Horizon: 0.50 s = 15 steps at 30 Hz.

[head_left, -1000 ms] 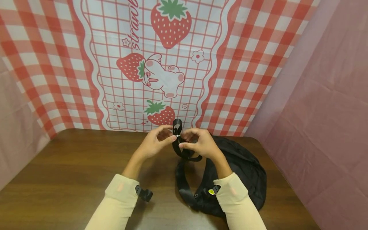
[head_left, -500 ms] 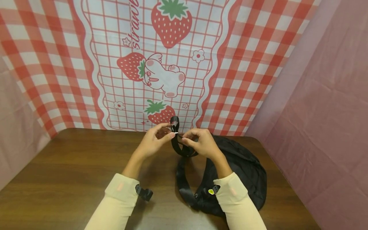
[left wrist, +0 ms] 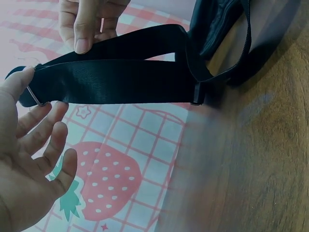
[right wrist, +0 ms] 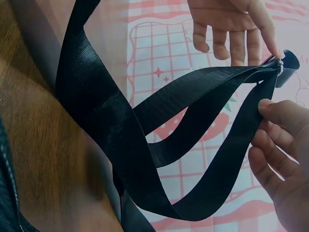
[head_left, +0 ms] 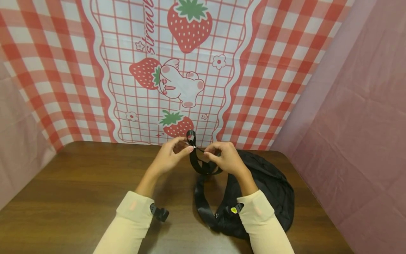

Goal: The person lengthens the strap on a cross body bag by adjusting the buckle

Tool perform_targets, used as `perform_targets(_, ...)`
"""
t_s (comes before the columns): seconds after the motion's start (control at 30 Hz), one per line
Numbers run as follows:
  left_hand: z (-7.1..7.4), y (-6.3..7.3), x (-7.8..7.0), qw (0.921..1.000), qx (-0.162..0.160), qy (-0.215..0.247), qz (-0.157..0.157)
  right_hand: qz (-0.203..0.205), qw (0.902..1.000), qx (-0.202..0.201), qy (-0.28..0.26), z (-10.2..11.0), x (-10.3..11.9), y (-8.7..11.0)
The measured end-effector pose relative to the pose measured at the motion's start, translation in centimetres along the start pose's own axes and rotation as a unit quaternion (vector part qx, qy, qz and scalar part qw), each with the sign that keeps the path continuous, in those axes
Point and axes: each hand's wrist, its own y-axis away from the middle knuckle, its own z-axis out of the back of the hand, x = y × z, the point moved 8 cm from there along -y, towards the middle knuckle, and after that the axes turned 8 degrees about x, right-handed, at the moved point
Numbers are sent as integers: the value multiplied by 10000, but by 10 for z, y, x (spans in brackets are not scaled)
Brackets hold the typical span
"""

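Observation:
A black bag (head_left: 269,187) lies on the right of the table, and its black webbing strap (left wrist: 111,82) is lifted in front of both hands. My left hand (head_left: 169,157) pinches a metal slide buckle (left wrist: 35,95) on the strap between thumb and fingers, its other fingers spread loosely. Above the buckle a short loop of strap (head_left: 191,134) stands up. My right hand (head_left: 226,158) pinches one run of the strap (right wrist: 241,135) with thumb and forefinger, just right of the buckle. Further runs of webbing hang in curves down to the bag.
The brown wooden table (head_left: 79,197) spreads under both arms. Behind it hangs a red-checked cloth with strawberries (head_left: 189,31), and a pink cloth (head_left: 364,123) hangs at the right. Dark wrist cameras (head_left: 160,213) sit at both cuffs.
My right hand, loosely apart a second ago, has closed its fingertips on the strap and drawn it slightly right. The buckle and loop have shifted a little left and up.

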Motion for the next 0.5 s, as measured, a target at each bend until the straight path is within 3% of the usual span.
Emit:
perform_targets(0.3,12,3,2,9988,-407,92,257,-312,9994,64,155,3,-7,3)
perform_targets(0.5,28,5,4,9975,-608,295,226,-519,9982,67,288,9,-14,6)
